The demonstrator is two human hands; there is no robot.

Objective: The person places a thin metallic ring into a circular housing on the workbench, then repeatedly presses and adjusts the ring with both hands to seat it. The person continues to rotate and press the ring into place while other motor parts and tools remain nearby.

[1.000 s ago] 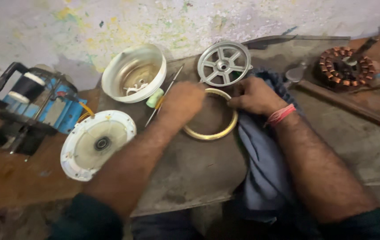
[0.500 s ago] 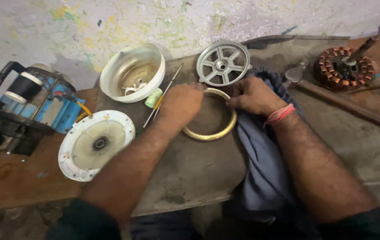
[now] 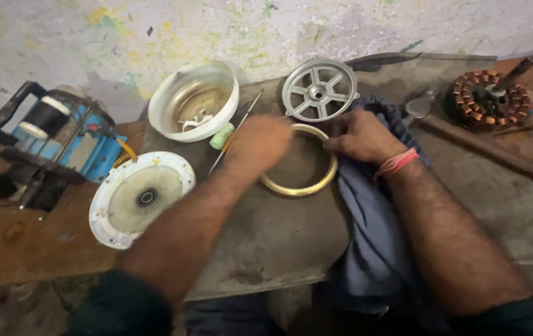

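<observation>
Nearest, blue cloth draped over lap and slab edge, bunched up under right hand; loose fold could slip off, or drag grit across the ring. Right hand curled on right rim of brass ring, fingers closed onto the rim and cloth, red thread at wrist. Left hand blurred, palm down across left side of ring, fingers bent; grip on the rim or just pressing, cannot tell. Ring flat on grey slab, mid-bench, between both hands, touching both. Risk: uneven push from the left could tip or skid the ring toward the green-handled screwdriver just beside that hand, knocking it. Left of forearm, white round cover overhanging slab onto wooden bench, elbow bump could shove it off. Further back, white bowl-shaped housing with loose bits inside, spoked metal wheel just behind ring, easily nudged. Far right, copper coil winding, well apart. Far left, blue machine, well apart
</observation>
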